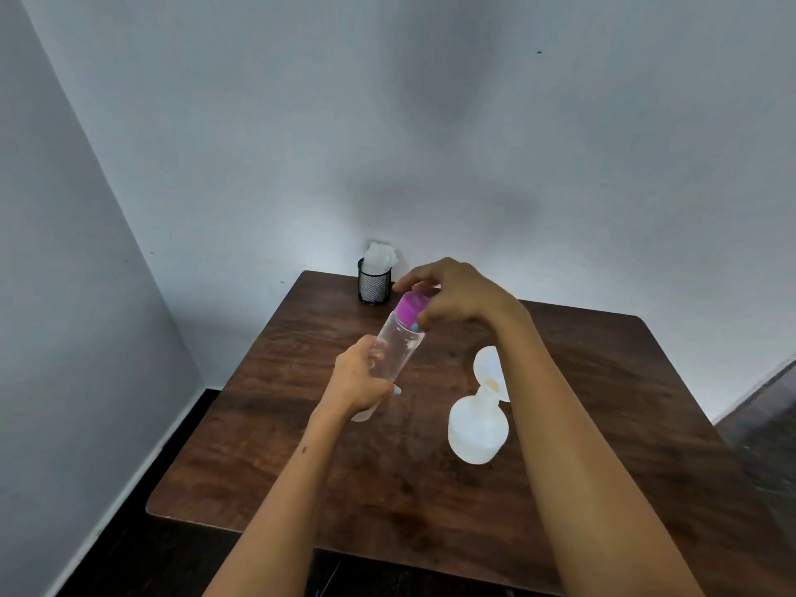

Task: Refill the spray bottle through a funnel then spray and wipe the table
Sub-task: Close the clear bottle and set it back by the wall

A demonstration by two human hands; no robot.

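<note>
Counter [603, 424]: dark brown, streaked wood grain. Spray bottle [394, 351]: clear, colourless body; cap [412, 310] bright magenta-purple. Second bottle [476, 428]: milky translucent white. Funnel [489, 368]: white, faint yellowish tint at throat. Mesh cup [374, 286]: black, fine grid pattern. Tissues [379, 254] in cup: white. Fingernails on left hand [362, 381] and right hand [456, 295]: pale blue. Walls: plain light grey-blue. Floor: near black; skirting white.
</note>
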